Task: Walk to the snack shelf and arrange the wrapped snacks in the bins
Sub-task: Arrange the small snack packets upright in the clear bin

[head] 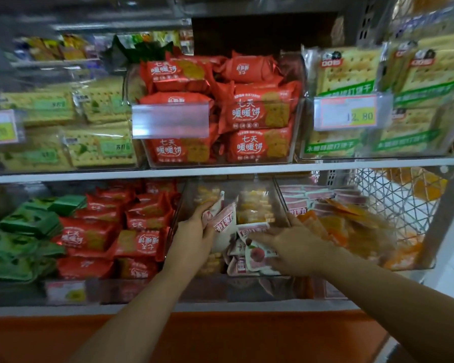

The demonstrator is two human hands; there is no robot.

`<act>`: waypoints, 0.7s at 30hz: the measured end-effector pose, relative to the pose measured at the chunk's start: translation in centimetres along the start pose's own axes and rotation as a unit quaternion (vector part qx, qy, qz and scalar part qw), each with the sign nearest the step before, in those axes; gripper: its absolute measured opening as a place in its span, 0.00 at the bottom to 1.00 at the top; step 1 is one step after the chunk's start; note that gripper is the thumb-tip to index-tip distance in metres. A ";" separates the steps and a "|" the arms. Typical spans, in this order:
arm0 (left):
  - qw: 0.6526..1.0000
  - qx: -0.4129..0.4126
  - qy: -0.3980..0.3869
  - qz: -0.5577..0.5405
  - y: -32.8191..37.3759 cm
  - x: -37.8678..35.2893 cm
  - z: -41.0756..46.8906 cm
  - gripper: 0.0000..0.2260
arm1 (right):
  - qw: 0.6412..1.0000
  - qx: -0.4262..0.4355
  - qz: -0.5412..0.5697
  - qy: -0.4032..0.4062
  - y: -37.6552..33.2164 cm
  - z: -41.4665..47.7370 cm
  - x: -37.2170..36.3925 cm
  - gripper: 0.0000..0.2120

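Both hands reach into the clear middle bin [280, 203] on the lower shelf. My left hand [197, 231] grips a small stack of pink-and-white wrapped snacks [222, 220], held upright against the bin's left side. My right hand [288, 241] lies with fingers stretched out flat over a loose pile of pink-and-white peach-print packets [257, 254] at the bin's front. Yellow cookie packs [254, 208] stand at the back of the same bin.
Red cracker packs [142, 239] and green packs [29, 231] fill the bins to the left. Orange packets [351, 229] and pink bars [323, 197] lie in the bin to the right, beside a wire basket [393, 203]. The upper shelf [220, 169] holds red and yellow cracker bins with price tags.
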State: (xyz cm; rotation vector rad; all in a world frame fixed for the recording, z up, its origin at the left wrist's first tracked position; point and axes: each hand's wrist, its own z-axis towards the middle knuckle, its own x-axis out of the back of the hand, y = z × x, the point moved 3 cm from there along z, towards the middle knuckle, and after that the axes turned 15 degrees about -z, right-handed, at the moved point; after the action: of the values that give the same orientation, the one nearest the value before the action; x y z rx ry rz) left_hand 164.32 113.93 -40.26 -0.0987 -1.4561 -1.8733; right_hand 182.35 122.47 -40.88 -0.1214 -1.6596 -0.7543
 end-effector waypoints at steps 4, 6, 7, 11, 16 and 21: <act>0.997 0.004 0.047 -0.066 -1.2 1.4 0.3 0.19 | 1.000 0.023 -0.013 -0.013 -0.5 1.1 -0.2 0.31; 0.993 0.002 0.071 -0.100 -1.4 1.9 -0.1 0.18 | 1.000 0.011 0.014 -0.006 -0.7 1.5 0.1 0.29; 0.990 0.001 0.078 -0.114 -1.3 2.1 -0.3 0.18 | 0.999 0.000 0.034 0.005 -0.8 1.5 0.3 0.27; 0.984 -0.021 0.109 -0.138 -0.7 2.0 -1.8 0.18 | 0.987 -0.021 0.132 0.089 -0.9 1.2 0.1 0.22; 0.972 -0.047 0.150 -0.177 1.4 1.0 -2.3 0.18 | 0.953 -0.058 0.202 0.219 0.9 -2.3 0.0 0.21; 0.946 0.035 0.139 -0.289 3.7 -3.1 -1.6 0.12 | 0.900 -0.227 0.250 0.275 5.8 -8.0 -0.6 0.23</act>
State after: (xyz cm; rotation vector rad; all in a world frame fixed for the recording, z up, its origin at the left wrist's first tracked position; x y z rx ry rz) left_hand 169.37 113.83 -39.35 0.6706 -1.4439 -2.1708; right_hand 192.08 122.93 -38.76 -0.5873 -0.8349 -0.6804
